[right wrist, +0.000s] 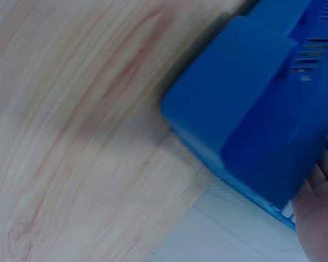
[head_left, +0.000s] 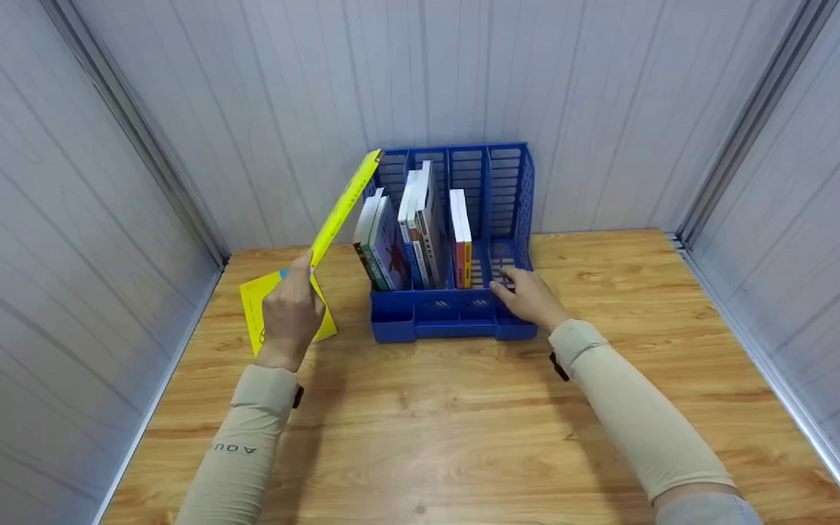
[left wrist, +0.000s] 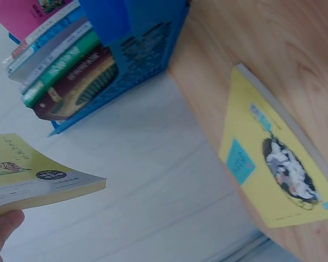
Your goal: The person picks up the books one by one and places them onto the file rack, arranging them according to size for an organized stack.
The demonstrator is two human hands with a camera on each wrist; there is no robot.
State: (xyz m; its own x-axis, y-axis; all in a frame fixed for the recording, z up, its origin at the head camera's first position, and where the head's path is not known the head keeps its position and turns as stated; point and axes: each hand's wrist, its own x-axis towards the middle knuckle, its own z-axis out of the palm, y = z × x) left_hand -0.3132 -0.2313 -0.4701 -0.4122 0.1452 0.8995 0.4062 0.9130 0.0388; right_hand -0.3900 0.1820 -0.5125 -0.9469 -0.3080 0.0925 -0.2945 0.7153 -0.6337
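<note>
My left hand (head_left: 292, 310) grips a thin yellow book (head_left: 347, 208) by its lower end, raised and slanted up to the right, left of the blue desktop book rack (head_left: 434, 313). In the left wrist view the held book's cover (left wrist: 11, 158) shows a tiger picture, with the thumb (left wrist: 6, 222) at its lower edge. Below that hand a second yellow book (head_left: 252, 295) lies flat on the table. My right hand (head_left: 533, 299) holds the rack's front right corner, fingers bent over the rim; the right wrist view catches only part of this hand (right wrist: 322, 213).
Several upright books fill the rack's left part: dark green-spined ones (head_left: 372, 240), white-edged ones (head_left: 424, 226) and a red and yellow pair (head_left: 461, 237). Low trays (head_left: 392, 328) run along the rack's front. Ribbed white walls (head_left: 318, 109) enclose the wooden table (head_left: 420, 437).
</note>
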